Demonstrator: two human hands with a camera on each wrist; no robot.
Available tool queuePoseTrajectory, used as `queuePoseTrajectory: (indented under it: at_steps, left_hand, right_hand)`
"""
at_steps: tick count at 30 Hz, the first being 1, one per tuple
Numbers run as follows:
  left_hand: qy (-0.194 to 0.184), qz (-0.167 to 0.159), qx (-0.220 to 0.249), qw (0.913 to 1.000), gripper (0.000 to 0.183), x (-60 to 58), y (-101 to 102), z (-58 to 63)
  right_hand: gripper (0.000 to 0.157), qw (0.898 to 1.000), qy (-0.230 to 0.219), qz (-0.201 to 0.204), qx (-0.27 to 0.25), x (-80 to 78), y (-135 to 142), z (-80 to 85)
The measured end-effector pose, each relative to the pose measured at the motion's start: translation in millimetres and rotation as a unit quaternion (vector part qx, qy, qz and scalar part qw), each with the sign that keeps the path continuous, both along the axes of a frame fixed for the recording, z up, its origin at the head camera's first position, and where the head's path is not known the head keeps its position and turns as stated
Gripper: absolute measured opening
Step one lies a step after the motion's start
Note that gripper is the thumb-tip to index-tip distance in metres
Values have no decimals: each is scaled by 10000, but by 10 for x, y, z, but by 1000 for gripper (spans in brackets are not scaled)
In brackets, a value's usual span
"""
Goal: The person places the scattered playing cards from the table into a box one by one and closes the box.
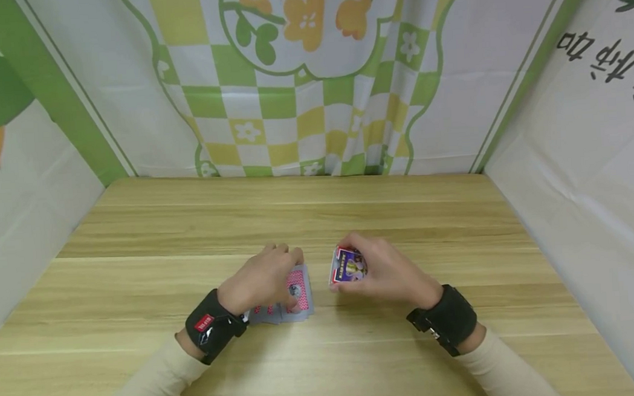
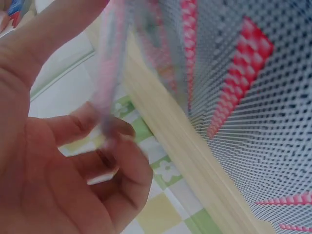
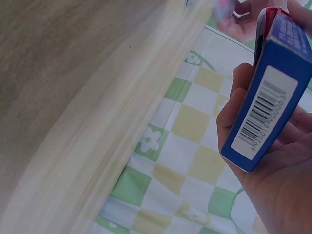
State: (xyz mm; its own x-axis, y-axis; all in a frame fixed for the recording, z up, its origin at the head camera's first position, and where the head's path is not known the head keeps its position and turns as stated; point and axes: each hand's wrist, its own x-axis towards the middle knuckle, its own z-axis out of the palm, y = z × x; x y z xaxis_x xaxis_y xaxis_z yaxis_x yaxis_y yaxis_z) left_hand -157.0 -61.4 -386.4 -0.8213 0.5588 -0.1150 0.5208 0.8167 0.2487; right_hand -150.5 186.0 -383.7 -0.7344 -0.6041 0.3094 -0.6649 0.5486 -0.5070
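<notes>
Over the wooden table, my left hand (image 1: 262, 279) pinches playing cards (image 1: 299, 287) with red patterned backs between thumb and fingers. In the left wrist view the held cards (image 2: 109, 73) appear edge-on and blurred. More cards lie fanned on the table (image 1: 359, 353) below and left of that hand; these spread cards (image 2: 243, 87) fill the right side of the left wrist view. To the right, my right hand (image 1: 392, 272) grips a small card box (image 1: 349, 266) by its sides. Its blue face with a white barcode label (image 3: 264, 112) shows in the right wrist view.
A checked green, yellow and white curtain (image 1: 312, 125) hangs along the table's far edge. White cloth walls (image 1: 581, 145) stand on the left and right. Both wrists wear black straps (image 1: 450, 320).
</notes>
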Motion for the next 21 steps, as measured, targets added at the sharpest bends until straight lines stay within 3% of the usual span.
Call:
queuePoseTrajectory:
  at_steps: [4,7,11,13,16,21]
  left_hand:
    - [-607,-100,658,9959,39,-33,-33,29]
    - [-853,-4,1475,9854,35,-61,-56,62]
    - [-1151,265,2758,9539,30,-84,-63,133]
    - [-1406,327,3228,9354,18,-95,-61,160]
    - [-1843,405,3670,9109,17,-98,-55,190]
    - [-2131,652,3888,8940,21,-47,-15,252]
  right_hand:
    - [57,9999,31,-31,-91,2,-2,-3]
    - [58,9999,47,-23,-122,3,2,3]
    - [59,9999,16,-10,-114,0,7,15]
    - [59,9999,-4,-7,-107,-1,8,18]
    - [59,9999,-34,8,-109,-2,8,18]
    - [57,9999,-44,41,-103,-2,2,14]
